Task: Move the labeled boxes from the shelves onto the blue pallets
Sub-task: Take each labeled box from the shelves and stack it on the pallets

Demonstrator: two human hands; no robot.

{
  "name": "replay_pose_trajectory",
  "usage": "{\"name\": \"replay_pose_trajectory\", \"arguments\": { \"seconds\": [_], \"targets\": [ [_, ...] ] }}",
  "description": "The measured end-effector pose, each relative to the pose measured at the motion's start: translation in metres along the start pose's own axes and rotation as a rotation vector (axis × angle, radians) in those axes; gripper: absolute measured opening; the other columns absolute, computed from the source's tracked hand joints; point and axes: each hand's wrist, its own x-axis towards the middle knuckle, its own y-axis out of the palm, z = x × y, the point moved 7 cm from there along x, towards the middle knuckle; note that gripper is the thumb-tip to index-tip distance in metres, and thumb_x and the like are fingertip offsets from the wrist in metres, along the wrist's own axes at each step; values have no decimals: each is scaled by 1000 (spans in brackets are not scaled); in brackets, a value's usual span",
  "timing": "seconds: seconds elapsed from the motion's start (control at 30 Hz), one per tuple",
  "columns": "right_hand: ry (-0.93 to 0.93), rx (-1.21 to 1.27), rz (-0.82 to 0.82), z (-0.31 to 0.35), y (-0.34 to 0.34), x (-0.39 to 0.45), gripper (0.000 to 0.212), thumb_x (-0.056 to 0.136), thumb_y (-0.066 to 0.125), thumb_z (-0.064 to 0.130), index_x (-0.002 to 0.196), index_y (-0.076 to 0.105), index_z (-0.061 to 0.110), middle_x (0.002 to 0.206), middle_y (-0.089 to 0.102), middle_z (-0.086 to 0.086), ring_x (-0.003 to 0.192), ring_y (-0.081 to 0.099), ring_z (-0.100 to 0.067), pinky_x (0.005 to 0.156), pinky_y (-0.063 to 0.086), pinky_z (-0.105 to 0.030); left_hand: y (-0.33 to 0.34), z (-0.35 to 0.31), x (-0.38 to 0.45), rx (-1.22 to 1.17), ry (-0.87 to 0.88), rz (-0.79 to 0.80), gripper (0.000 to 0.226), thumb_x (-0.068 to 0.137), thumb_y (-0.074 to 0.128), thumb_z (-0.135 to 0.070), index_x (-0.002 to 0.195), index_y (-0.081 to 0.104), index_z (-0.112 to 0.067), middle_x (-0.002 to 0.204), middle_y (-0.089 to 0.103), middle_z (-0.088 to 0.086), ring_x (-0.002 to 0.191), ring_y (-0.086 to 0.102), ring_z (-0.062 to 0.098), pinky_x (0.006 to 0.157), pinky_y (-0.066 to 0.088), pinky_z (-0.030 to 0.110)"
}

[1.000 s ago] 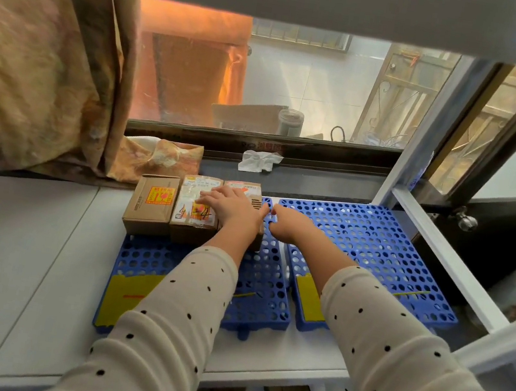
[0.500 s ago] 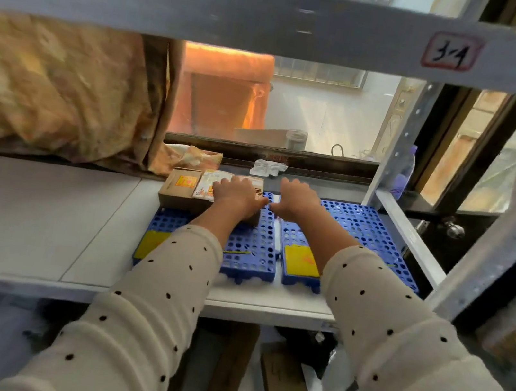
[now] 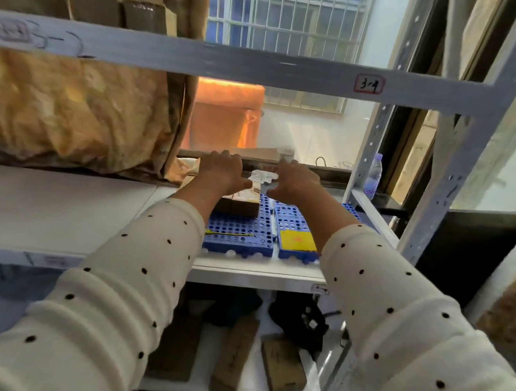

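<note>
Evidently our left hand (image 3: pixel 223 169) and right hand (image 3: pixel 296 179) hover spread and empty over small stiff cardboard boxes (image 3: pixel 237 204) at the blue perforated plastic pallet's (image 3: pixel 240 233) back edge; light, best pinched by their sides.

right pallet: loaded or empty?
Empty where visible: the right pallet shows bare blue grid and a yellow label. Its far end is hidden by the right hand.

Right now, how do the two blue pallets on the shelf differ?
The left pallet carries cardboard boxes at its back, while no boxes show on the right pallet, though the right arm hides part of it. The right pallet has a yellow label in full view at its front; the left pallet shows only a thin yellow strip. Both are blue perforated grids lying flat, side by side on the same white shelf.
</note>
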Motion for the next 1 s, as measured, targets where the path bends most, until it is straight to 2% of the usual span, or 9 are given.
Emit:
{"name": "replay_pose_trajectory", "arguments": {
  "seconds": [0.13, 0.33, 0.57, 0.83, 1.0],
  "targets": [
    [44, -11, 42, 22, -9, -44, 72, 87, 61, 43, 144, 30, 10, 143, 41, -14, 131, 41, -32, 102, 40, -43, -16, 12, -44, -23, 27, -69, 59, 89, 53, -51, 131, 48, -10, 132, 52, 12, 121, 49, 31, 98, 42, 40],
    [51, -88, 102, 78, 11, -112, 71, 84, 65, 44, 140, 35, 12, 142, 43, -13, 129, 44, -29, 98, 42, -39, -1, 52, -120, 6, 18, -3, 62, 89, 52, -53, 137, 43, -14, 140, 46, 8, 128, 43, 29, 97, 39, 40],
    [-22, -117, 110, 132, -13, -157, 73, 85, 66, 42, 141, 33, 10, 141, 44, -13, 128, 44, -31, 99, 42, -42, -27, 103, -189, 45, -39, 0, 64, 89, 51, -55, 139, 40, -16, 139, 47, 7, 127, 45, 27, 91, 42, 36],
    [-240, -130, 69, 232, -33, -174, 75, 86, 64, 38, 145, 28, 11, 142, 43, -14, 128, 44, -32, 98, 42, -42, -58, 193, -250, 130, -250, 3, 64, 89, 49, -56, 137, 40, -14, 139, 45, 8, 125, 44, 28, 88, 41, 35],
    [-377, -144, -10, 303, -57, -177, 63, 86, 65, 34, 138, 38, 10, 137, 48, -12, 125, 47, -31, 97, 41, -40, -95, 255, -285, 87, -396, -66, 60, 87, 53, -48, 136, 43, -14, 138, 45, 8, 126, 42, 28, 93, 39, 38]
  ]
}}
